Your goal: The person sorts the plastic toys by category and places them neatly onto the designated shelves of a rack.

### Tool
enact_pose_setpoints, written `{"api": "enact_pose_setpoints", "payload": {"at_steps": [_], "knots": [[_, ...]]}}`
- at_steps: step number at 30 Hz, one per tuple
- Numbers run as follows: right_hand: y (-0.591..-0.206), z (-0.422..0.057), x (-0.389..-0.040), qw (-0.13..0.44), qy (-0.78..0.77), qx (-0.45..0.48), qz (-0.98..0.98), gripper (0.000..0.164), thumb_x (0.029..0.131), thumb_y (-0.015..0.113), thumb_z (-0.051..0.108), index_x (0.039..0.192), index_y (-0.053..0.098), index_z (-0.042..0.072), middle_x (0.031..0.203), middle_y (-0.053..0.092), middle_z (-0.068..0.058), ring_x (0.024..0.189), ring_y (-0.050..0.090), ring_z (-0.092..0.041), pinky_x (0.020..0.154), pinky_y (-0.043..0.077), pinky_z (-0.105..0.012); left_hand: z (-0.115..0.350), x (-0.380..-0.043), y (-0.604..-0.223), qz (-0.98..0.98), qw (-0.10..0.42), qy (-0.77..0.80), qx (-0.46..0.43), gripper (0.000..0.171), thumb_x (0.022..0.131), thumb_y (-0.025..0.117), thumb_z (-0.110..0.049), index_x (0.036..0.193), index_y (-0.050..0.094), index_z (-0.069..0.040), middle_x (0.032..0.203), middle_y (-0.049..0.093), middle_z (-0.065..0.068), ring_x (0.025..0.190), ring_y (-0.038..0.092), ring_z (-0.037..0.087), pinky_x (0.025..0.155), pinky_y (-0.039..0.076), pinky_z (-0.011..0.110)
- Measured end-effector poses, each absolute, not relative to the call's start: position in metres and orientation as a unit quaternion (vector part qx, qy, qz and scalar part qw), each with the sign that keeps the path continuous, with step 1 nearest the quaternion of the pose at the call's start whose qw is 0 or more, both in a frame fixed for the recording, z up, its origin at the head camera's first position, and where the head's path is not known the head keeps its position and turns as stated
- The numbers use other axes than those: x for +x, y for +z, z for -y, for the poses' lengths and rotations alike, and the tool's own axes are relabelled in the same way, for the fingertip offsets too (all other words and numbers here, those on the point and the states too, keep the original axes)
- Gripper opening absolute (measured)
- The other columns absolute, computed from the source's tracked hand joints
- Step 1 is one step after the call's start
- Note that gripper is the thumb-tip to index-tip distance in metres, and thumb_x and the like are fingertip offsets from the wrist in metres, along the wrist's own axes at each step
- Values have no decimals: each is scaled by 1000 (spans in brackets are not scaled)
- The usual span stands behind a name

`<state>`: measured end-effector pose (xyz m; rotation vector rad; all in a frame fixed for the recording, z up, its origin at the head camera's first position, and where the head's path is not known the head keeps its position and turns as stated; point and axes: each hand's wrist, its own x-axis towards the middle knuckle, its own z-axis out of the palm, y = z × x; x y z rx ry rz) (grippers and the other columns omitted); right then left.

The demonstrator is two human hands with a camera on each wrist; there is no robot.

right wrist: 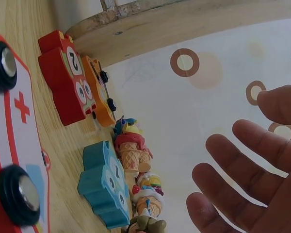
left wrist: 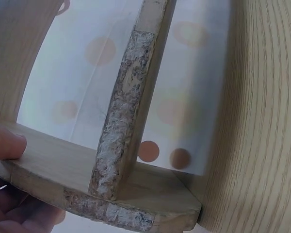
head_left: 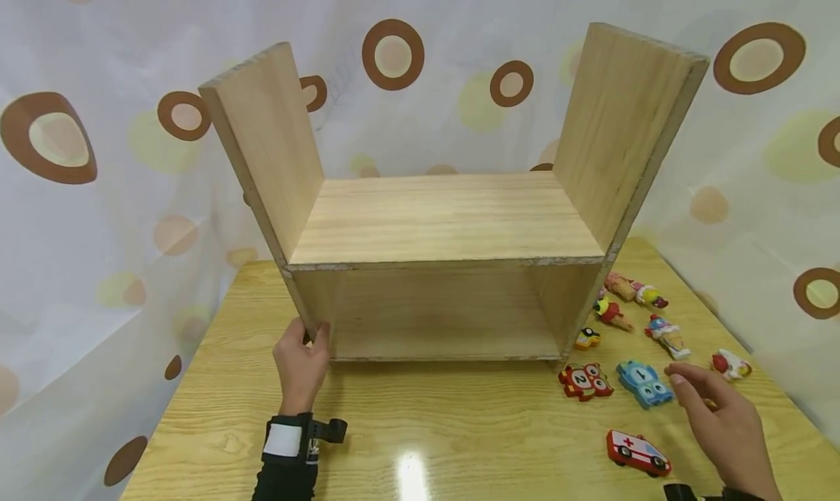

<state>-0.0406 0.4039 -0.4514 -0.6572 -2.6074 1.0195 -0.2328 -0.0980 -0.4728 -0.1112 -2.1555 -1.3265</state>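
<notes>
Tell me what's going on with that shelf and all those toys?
A person's left hand grips one side of the wooden shelf. The right hand is in the air near the blue toy, holding nothing. That toy, the red toy, the ambulance and some ice creams all lie on the right of the table.

pale backdrop (head_left: 433, 136) (ring-patterned), wooden table (head_left: 459, 421)
</notes>
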Motion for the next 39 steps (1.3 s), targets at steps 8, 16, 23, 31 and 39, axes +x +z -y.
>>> {"api": "enact_pose_setpoints", "payload": {"at_steps": [8,16,23,31,39], "knots": [[-450,-413,-51,118,318,-199,919,50,103,45,42,133,57,4,120,65,-13,79,32,30,61,39,-13,98,-233,-477,800,306,-514,-41,22,90,67,-6,108,68,7,107,72,25,99,72,38,81,58,55],[-447,-434,-80,13,270,-163,949,67,104,37,48,139,44,-8,133,52,-38,110,57,-54,71,52,-49,94,-234,-483,795,316,-516,-54,18,90,69,-7,103,70,5,102,72,22,95,72,35,78,59,52],[-450,-447,-102,-41,171,-103,979,67,99,54,42,128,49,-18,115,61,-40,96,63,-50,71,53,-54,97,-232,-479,797,331,-501,-59,20,90,69,-6,106,71,5,104,72,22,97,72,36,78,59,53],[-462,-449,-108,-62,53,-85,993,66,89,64,44,114,61,-17,108,60,-40,92,61,-52,69,53,-57,97,-234,-475,798,326,-503,-58,22,90,70,-7,108,70,5,106,72,22,99,72,37,80,59,54],[-466,-436,-104,-85,9,-99,991,64,90,60,50,108,65,-11,101,61,-32,84,56,-49,68,48,-67,98,-232,-477,797,316,-512,-57,23,91,69,-8,109,69,5,108,71,23,102,71,38,83,58,55]]}}
